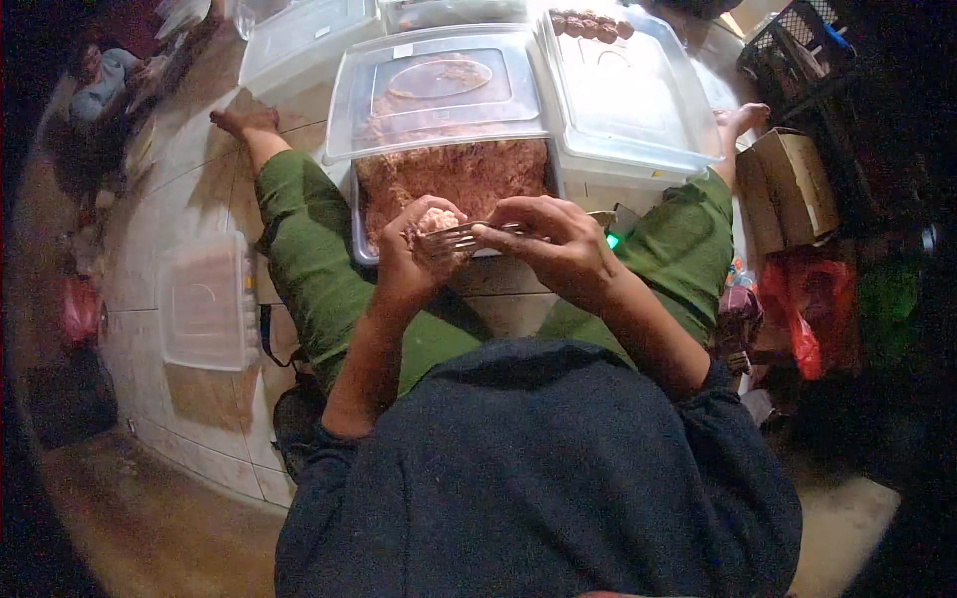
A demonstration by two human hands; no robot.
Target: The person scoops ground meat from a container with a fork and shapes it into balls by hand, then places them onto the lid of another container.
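Over pale tiles, left grip clasps a lumpy ball, right grip a metal fork.

We can read no lettering, numbers or signs. We note one small pale label on the central clear lid, another on the upper-left clear container; both illegible.

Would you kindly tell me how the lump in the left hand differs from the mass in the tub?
The lump looks pale pink; the mass looks darker reddish-brown. The lump is small; the mass is far larger. The left hand holds the lump; the mass lies in the tub. Both look rough-textured.
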